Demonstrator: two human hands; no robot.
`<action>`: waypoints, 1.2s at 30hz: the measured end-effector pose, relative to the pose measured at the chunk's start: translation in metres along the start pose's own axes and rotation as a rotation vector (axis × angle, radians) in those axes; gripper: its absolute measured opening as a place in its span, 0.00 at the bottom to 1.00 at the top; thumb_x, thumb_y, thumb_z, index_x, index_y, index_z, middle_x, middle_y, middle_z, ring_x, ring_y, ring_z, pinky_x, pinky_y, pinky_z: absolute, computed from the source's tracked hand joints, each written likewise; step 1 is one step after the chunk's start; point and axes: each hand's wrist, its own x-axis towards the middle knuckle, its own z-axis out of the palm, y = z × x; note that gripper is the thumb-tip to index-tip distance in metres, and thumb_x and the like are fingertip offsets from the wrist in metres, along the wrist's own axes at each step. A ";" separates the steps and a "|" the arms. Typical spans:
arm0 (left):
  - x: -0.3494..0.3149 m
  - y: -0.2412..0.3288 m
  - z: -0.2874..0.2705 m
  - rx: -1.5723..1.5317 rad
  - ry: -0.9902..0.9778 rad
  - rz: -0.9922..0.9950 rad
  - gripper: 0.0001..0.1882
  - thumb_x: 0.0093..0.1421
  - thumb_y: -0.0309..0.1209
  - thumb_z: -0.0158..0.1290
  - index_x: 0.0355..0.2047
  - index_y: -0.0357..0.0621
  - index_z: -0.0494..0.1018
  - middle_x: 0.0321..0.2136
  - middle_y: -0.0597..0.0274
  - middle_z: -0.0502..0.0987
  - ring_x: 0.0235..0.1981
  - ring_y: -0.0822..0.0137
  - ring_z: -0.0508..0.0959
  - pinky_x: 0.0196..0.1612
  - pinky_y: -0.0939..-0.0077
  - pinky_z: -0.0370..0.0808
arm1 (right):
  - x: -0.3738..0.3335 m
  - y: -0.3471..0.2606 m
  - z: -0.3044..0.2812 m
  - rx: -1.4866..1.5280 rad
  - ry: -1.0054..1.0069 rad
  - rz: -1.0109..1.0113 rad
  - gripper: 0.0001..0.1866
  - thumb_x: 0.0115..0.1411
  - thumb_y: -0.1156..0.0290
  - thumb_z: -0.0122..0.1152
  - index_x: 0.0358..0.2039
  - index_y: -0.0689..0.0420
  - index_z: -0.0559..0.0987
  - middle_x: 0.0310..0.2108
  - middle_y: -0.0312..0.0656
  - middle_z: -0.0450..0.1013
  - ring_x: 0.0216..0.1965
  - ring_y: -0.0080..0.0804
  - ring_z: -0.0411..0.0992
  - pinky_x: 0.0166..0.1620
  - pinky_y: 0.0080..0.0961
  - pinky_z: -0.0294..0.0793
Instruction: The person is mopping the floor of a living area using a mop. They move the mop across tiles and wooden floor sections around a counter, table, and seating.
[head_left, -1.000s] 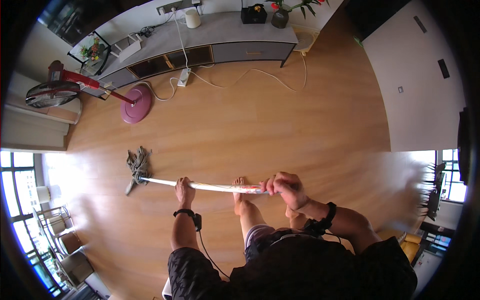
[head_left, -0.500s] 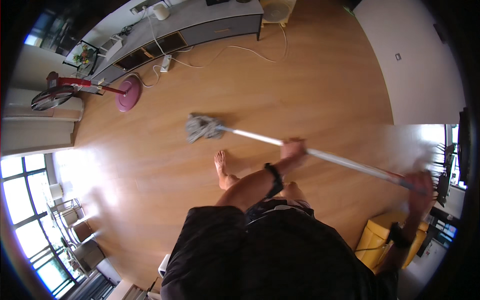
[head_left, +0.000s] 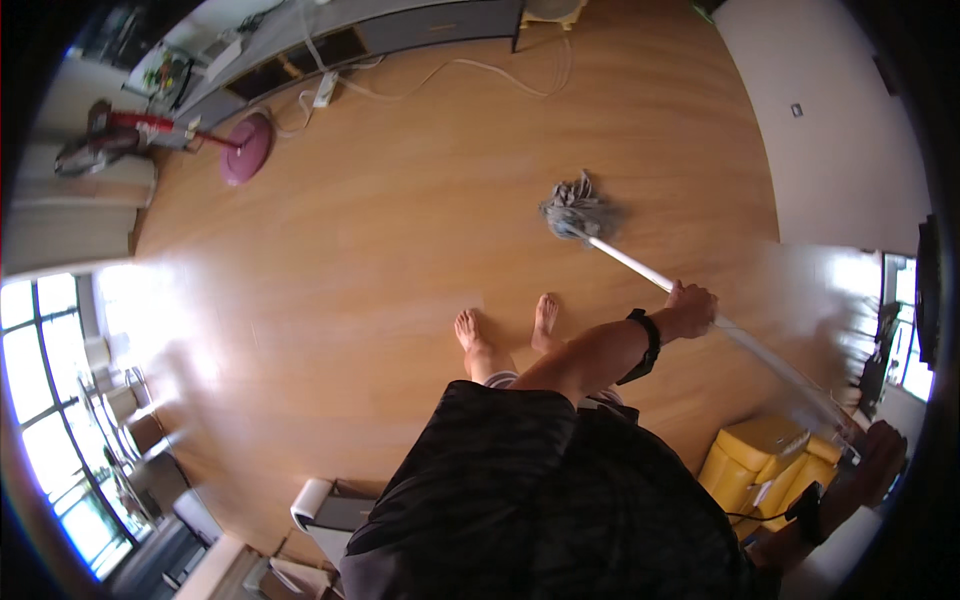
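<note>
A mop with a grey string head (head_left: 578, 208) rests on the wood floor ahead of my bare feet. Its white pole (head_left: 640, 268) slants down to the right. My left hand (head_left: 690, 309) is wrapped round the pole partway along, with a black band on that wrist. Near the pole's upper end, at the far right of the view, my right hand (head_left: 880, 462) is closed on it; that hand is dark and its fingers are partly hard to make out.
A grey TV cabinet (head_left: 430, 28) runs along the far side, with a power strip (head_left: 325, 90) and white cable on the floor. A fan with a pink base (head_left: 247, 149) stands at the left. A yellow sofa (head_left: 750, 455) is at the right, by a white wall panel (head_left: 830, 130).
The mop head has swept across the floor from left to right and a little farther away. Both hands have moved right with the pole, which now slants more steeply.
</note>
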 end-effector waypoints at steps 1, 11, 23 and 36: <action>-0.016 -0.002 -0.011 0.096 0.047 -0.084 0.09 0.48 0.29 0.54 0.32 0.52 0.76 0.34 0.61 0.76 0.43 0.56 0.74 0.44 0.52 0.60 | 0.018 0.007 0.035 -0.116 0.333 0.017 0.14 0.44 0.59 0.53 0.09 0.52 0.69 0.10 0.38 0.63 0.11 0.36 0.62 0.15 0.33 0.59; -0.300 -0.162 -0.093 0.108 0.836 -0.733 0.09 0.52 0.28 0.46 0.31 0.47 0.75 0.32 0.50 0.76 0.37 0.48 0.75 0.47 0.51 0.67 | 0.048 0.157 0.263 0.817 -0.260 0.458 0.11 0.61 0.64 0.45 0.22 0.50 0.62 0.18 0.31 0.57 0.22 0.22 0.54 0.32 0.30 0.56; -0.525 -0.276 -0.060 0.314 0.863 -1.094 0.02 0.52 0.29 0.54 0.27 0.46 0.73 0.32 0.54 0.73 0.41 0.50 0.73 0.41 0.55 0.72 | -0.073 0.175 0.450 0.719 -0.667 0.798 0.06 0.64 0.74 0.46 0.29 0.59 0.68 0.26 0.41 0.69 0.40 0.42 0.70 0.51 0.44 0.66; -0.073 -0.123 0.023 0.169 0.457 -0.788 0.07 0.53 0.31 0.50 0.32 0.46 0.73 0.31 0.48 0.75 0.30 0.50 0.77 0.29 0.56 0.74 | -0.073 0.192 0.018 0.530 0.217 0.557 0.06 0.60 0.69 0.48 0.27 0.54 0.66 0.21 0.36 0.64 0.31 0.38 0.68 0.46 0.44 0.69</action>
